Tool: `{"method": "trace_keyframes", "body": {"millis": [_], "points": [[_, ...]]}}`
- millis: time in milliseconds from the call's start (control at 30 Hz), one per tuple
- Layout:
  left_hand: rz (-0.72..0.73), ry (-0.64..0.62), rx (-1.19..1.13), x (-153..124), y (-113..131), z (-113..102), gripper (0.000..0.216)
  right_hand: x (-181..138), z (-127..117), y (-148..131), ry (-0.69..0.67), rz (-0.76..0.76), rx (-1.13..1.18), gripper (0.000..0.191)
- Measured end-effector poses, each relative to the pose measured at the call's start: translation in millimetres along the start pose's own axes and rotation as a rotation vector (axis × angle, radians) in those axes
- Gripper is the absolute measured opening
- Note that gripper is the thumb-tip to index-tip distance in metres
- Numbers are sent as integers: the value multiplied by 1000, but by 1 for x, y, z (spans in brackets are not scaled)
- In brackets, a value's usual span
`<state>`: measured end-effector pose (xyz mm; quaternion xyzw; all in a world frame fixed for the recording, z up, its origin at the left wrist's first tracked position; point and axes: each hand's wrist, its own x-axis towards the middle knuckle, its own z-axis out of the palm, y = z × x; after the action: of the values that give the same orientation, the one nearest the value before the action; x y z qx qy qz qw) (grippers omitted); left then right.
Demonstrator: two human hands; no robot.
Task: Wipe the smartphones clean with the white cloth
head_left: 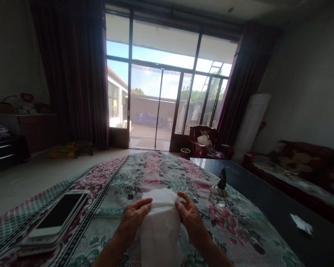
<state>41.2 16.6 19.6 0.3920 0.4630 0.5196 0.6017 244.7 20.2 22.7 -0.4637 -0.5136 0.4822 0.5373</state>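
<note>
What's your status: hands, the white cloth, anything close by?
Left hand and right hand both pinching white cloth by its sides. Cloth on floral table cover. Smartphone to left, glass bottle to right, both apart.

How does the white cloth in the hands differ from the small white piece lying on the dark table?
The white cloth is large and held at its upper edge by the left hand and right hand; the small white piece lies untouched. The white cloth rests over the floral cover; the small white piece lies on the bare dark table. Both are white and crumpled.

Dim rm: bright glass doors (156, 107), dark curtains (75, 74), sofa (300, 167) rt.
</note>
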Motion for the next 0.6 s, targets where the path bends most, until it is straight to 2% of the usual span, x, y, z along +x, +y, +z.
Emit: {"method": "trace_keyframes", "body": {"millis": [67,167,233,300,400,500,600], "points": [[-11,-64,-5,-1,3,-4,61,-1,-3,-6,-40,-16,0,66],[-1,-225,-31,-4,10,-9,67,-1,-6,-15,-136,-32,-30,55],[18,-250,13,-6,15,-11,72,0,-9,-18,-163,-53,-66,50],[39,-206,113,-5,18,-13,72,1,-10,-20,-158,-86,-162,47],[95,-125,308,-2,20,-15,64,2,-12,-22,-143,-168,-428,40],[215,-57,560,-1,21,-15,41,0,-14,-26,-151,-258,-656,37],[375,19,832,-4,25,-13,20,-3,-17,-30,-227,-305,-801,33]]}}
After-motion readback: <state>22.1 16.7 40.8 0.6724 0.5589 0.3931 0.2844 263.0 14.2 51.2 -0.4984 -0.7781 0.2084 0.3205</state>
